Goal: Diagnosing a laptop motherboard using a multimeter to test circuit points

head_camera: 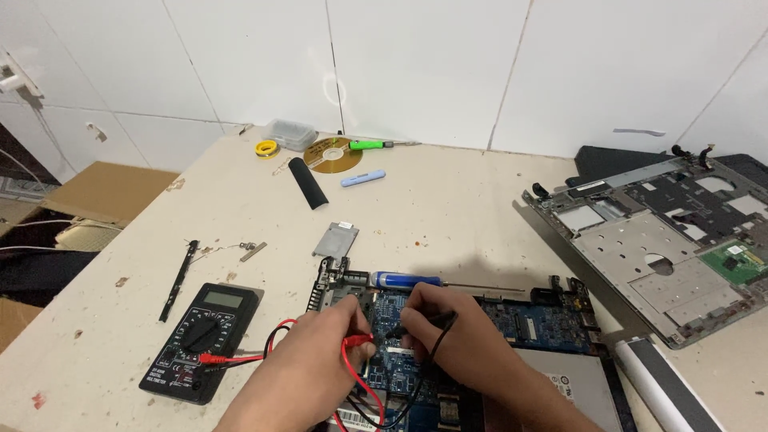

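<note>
My left hand (320,352) pinches a red multimeter probe (358,341), its tip on the blue laptop circuit board (528,320). My right hand (448,332) grips a black probe (420,324) and presses it onto the same board, close beside the red one. Red and black leads (276,340) run left to a black digital multimeter (202,340) lying flat on the table. A blue-handled screwdriver (408,280) rests just beyond my hands.
A stripped laptop chassis (664,248) lies at the right, a white-and-black bar (664,384) in front of it. Farther back sit a gold disc (332,154), black tube (308,182), green-handled tool (370,145), solder spool (266,149), clear plastic box (291,134). A metal plate (336,238) sits mid-table.
</note>
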